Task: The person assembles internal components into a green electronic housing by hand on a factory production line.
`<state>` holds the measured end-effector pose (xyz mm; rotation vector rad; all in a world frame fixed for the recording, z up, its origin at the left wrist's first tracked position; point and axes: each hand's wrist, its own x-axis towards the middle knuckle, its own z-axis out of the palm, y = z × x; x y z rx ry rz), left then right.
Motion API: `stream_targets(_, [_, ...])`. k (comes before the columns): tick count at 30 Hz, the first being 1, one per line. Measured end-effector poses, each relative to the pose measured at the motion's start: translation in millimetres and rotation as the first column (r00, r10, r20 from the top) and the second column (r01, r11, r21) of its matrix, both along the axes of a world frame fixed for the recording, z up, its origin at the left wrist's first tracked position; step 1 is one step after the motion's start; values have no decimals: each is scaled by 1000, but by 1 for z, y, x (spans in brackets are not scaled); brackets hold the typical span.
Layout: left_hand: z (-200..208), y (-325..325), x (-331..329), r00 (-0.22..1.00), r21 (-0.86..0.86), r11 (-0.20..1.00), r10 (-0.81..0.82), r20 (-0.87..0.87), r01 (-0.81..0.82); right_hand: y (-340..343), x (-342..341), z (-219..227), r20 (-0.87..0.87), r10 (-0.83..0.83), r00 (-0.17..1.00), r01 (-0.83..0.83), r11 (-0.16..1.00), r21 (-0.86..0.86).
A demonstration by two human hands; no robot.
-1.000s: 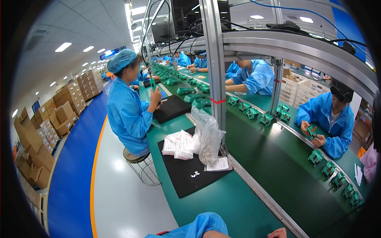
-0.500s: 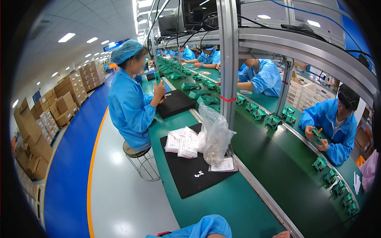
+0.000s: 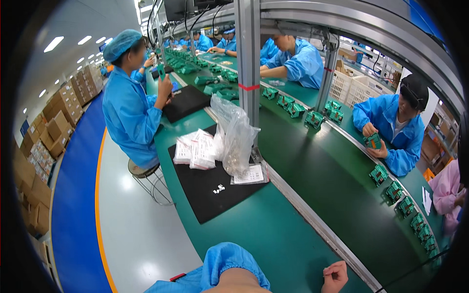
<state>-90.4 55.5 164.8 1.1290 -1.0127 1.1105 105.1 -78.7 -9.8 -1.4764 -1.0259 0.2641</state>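
Note:
At the lower edge, my left forearm [image 3: 239, 281] comes out of a rolled-up blue sleeve [image 3: 227, 256]; the hand itself is out of the picture. To the right, over the green bench [image 3: 288, 234], my right hand [image 3: 334, 277] shows with its fingers curled in. Whatever it may hold is hidden. Ahead lies a black mat [image 3: 205, 205]. On it are a few small white parts [image 3: 218, 189], white labelled packets [image 3: 195, 149], and a clear plastic bag [image 3: 234, 132] with small parts at its bottom. A flat labelled bag [image 3: 250, 174] lies beside it.
A dark green conveyor [image 3: 312, 171] runs past a metal rail [image 3: 312, 215], with green housings [image 3: 393, 190] along its far side. A metal post [image 3: 248, 63] rises behind the mat. Co-workers in blue [image 3: 129, 107] sit left and opposite [image 3: 391, 132], handling green parts. Cartons [image 3: 58, 122] line the aisle.
The whole view has shifted, so the bench and mat stand farther left and higher. More of my left forearm and right hand shows. The co-worker opposite has turned the green part.

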Motion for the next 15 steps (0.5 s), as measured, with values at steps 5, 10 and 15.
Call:
stream_targets(5, [3, 5, 4, 999, -8, 1000, -12, 50, 13, 3, -1, 3, -7, 0, 1000, 0, 1000, -18])
stream_targets(10, [-1, 9, -6, 970, 62, 985, 146, 193, -160, 1, -6, 2, 15, 1, 1000, 0, 1000, -12])
stream_targets(15, [-7, 22, 11, 958, 17, 999, -39, 284, 35, -13, -4, -8, 4, -14, 1000, 14, 1000, 14])
